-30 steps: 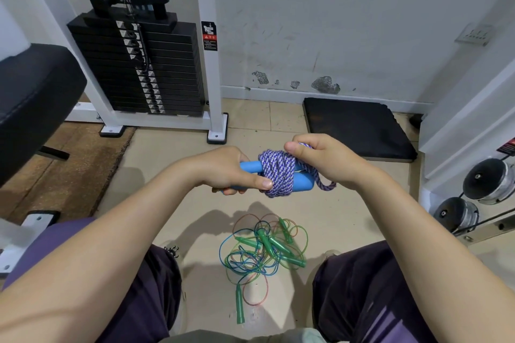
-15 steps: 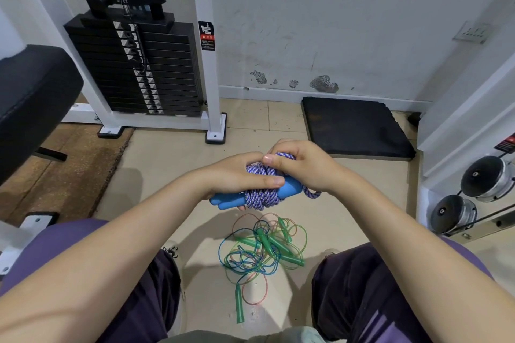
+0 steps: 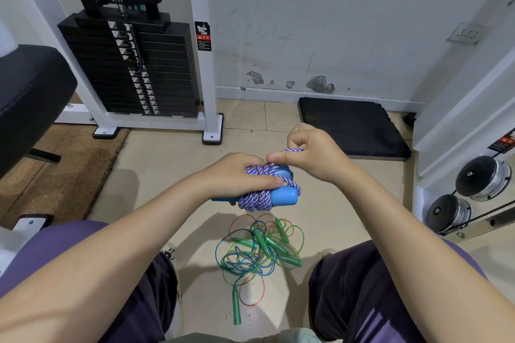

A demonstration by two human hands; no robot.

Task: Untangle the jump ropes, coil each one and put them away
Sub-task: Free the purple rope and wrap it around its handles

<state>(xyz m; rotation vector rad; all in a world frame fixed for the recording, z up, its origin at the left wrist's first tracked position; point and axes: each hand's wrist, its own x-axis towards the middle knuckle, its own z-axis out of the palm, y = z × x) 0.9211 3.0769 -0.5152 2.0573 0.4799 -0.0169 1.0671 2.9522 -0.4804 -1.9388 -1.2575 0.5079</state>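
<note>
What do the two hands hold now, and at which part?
Left hand grips the purple-white jump rope around its wound coil and blue handles. Right hand pinches the rope's loose end above the bundle.

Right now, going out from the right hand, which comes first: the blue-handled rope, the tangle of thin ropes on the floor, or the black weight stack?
1. Blue-handled rope: held, right hand fingers pinching it.
2. Thin ropes: on the floor below.
3. Weight stack: far left, by the wall.

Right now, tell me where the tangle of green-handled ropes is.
In the head view, the tangle of green-handled ropes lies on the tiled floor between the person's knees, directly below the purple rope bundle held in both hands.
</note>
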